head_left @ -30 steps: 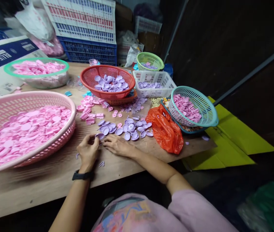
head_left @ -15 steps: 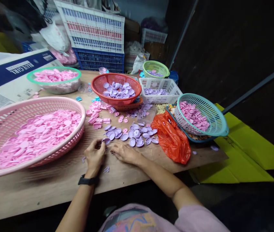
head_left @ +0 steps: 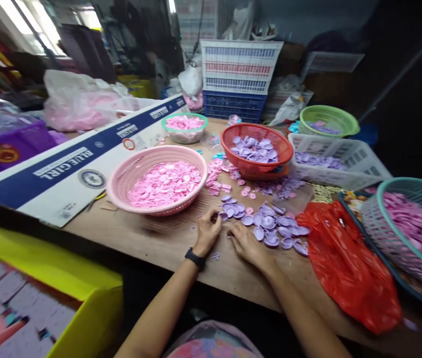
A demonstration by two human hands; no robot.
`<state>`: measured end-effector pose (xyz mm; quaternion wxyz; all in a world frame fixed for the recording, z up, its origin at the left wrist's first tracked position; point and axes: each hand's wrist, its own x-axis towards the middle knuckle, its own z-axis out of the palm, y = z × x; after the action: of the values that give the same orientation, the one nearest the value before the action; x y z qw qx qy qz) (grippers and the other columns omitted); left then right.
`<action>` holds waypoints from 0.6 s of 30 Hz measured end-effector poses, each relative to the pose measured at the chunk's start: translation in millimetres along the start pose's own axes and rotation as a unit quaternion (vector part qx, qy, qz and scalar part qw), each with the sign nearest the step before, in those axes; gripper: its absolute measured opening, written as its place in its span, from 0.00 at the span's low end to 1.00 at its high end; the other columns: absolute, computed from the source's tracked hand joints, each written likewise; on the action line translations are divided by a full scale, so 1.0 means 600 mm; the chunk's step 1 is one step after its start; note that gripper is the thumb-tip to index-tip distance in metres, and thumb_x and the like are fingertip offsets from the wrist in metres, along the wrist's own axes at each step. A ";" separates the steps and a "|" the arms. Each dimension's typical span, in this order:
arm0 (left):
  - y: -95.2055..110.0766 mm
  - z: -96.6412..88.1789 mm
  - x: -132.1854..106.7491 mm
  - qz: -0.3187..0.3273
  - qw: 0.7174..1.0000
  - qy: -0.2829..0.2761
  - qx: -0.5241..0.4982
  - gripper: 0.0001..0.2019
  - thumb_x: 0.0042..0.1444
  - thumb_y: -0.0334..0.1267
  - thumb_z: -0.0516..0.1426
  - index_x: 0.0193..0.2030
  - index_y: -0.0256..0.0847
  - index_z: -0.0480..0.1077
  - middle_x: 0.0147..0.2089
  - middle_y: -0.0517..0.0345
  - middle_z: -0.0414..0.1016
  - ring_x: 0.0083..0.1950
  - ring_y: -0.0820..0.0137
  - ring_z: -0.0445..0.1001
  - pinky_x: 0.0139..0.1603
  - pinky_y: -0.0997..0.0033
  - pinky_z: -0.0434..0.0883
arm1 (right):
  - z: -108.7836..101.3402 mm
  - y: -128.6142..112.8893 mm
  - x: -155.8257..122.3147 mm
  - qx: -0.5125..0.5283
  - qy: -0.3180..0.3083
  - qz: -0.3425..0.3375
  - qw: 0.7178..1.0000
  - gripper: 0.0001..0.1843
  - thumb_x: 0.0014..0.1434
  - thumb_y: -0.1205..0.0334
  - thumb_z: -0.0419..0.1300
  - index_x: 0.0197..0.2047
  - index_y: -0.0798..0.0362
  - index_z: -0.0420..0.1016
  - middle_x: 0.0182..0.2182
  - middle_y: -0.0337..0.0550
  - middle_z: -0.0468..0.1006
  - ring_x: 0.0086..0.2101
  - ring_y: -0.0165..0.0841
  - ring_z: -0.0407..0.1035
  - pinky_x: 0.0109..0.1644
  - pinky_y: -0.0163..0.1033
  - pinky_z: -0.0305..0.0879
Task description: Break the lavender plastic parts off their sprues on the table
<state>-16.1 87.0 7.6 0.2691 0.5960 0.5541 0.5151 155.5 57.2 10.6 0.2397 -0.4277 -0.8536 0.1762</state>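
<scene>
My left hand, with a black band on its wrist, pinches a small purple oval plastic piece between thumb and finger just above the table. Right of it, my right hand rests low on the tabletop, its fingers bent and close together; anything at the fingertips is too small to make out. Beyond both hands lies a loose pile of purple dish-shaped plastic pieces. A thin purple scrap lies on the wood between my wrists.
A pink basket of pink pieces stands left. Behind the pile are a red colander and a white basket with purple pieces. At right are a red plastic bag and a teal basket. A yellow box sits below left.
The view has swung left, so everything sits further right and the yellow box at lower left has come into sight. Both hands keep nearly the same place on the table.
</scene>
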 end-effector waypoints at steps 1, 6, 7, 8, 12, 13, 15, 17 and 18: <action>0.000 0.001 -0.001 0.001 1.000 0.004 -0.001 0.06 0.57 0.36 0.57 0.35 0.45 0.76 0.33 0.57 0.82 0.32 0.68 0.79 0.36 0.69 0.74 | 0.001 0.002 -0.001 0.006 0.003 -0.004 1.000 0.12 0.62 0.75 0.52 0.42 0.49 0.70 0.40 0.47 0.72 0.43 0.40 0.71 0.48 0.49 0.74; -0.003 0.002 -0.002 0.013 1.000 0.004 -0.003 0.06 0.57 0.34 0.56 0.35 0.45 0.76 0.34 0.57 0.82 0.33 0.68 0.79 0.36 0.70 0.74 | 0.007 0.010 -0.006 0.015 0.006 -0.009 1.000 0.13 0.64 0.75 0.50 0.44 0.47 0.69 0.41 0.47 0.72 0.43 0.41 0.71 0.48 0.49 0.74; -0.003 0.002 -0.002 0.014 1.000 0.002 -0.001 0.06 0.57 0.34 0.56 0.36 0.45 0.76 0.34 0.57 0.82 0.33 0.68 0.79 0.36 0.70 0.74 | 0.007 0.011 -0.006 0.013 0.006 -0.005 1.000 0.13 0.64 0.75 0.50 0.44 0.48 0.69 0.41 0.47 0.72 0.43 0.41 0.71 0.48 0.49 0.74; -0.003 0.001 -0.003 0.015 1.000 0.001 0.000 0.06 0.57 0.35 0.56 0.36 0.45 0.76 0.34 0.57 0.82 0.33 0.69 0.79 0.36 0.71 0.74 | 0.006 0.010 -0.006 0.011 0.004 -0.002 1.000 0.14 0.64 0.75 0.50 0.45 0.48 0.69 0.41 0.47 0.72 0.43 0.40 0.71 0.49 0.48 0.74; 0.001 -0.004 -0.004 0.016 1.000 0.000 0.006 0.07 0.56 0.38 0.57 0.36 0.43 0.76 0.34 0.57 0.82 0.33 0.68 0.79 0.37 0.70 0.73 | -0.002 0.000 -0.002 0.005 -0.009 0.009 1.000 0.13 0.63 0.77 0.52 0.45 0.52 0.70 0.43 0.48 0.72 0.46 0.38 0.70 0.52 0.47 0.72; 0.000 -0.006 -0.004 0.013 1.000 -0.004 0.008 0.07 0.56 0.40 0.57 0.37 0.43 0.76 0.34 0.57 0.82 0.34 0.68 0.79 0.38 0.70 0.73 | -0.004 -0.001 -0.001 -0.001 -0.011 0.009 1.000 0.12 0.63 0.76 0.53 0.45 0.52 0.70 0.44 0.48 0.72 0.47 0.38 0.69 0.54 0.46 0.71; -0.004 -0.006 -0.001 0.006 1.000 -0.015 0.014 0.09 0.57 0.42 0.57 0.38 0.43 0.77 0.34 0.58 0.82 0.34 0.68 0.79 0.39 0.70 0.73 | -0.006 -0.002 0.004 -0.018 -0.011 0.006 1.000 0.12 0.64 0.76 0.53 0.47 0.52 0.70 0.46 0.48 0.72 0.49 0.38 0.68 0.56 0.46 0.70; -0.010 -0.005 0.003 0.003 0.999 -0.022 0.025 0.10 0.56 0.44 0.58 0.39 0.43 0.77 0.34 0.58 0.82 0.34 0.67 0.79 0.39 0.70 0.73 | -0.006 0.001 0.007 -0.040 -0.020 0.006 0.999 0.11 0.65 0.75 0.53 0.48 0.53 0.69 0.46 0.49 0.72 0.49 0.37 0.68 0.55 0.44 0.69; -0.013 -0.004 0.004 0.005 0.999 -0.020 0.028 0.10 0.56 0.44 0.58 0.39 0.43 0.77 0.35 0.58 0.82 0.34 0.67 0.80 0.40 0.70 0.73 | -0.005 0.002 0.009 -0.052 -0.027 0.006 0.998 0.09 0.66 0.73 0.53 0.48 0.54 0.69 0.46 0.49 0.72 0.48 0.38 0.68 0.54 0.44 0.70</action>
<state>-21.5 90.6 2.1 0.2609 0.6165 0.5593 0.4890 155.3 62.6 13.6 0.1929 -0.4399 -0.8651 0.1443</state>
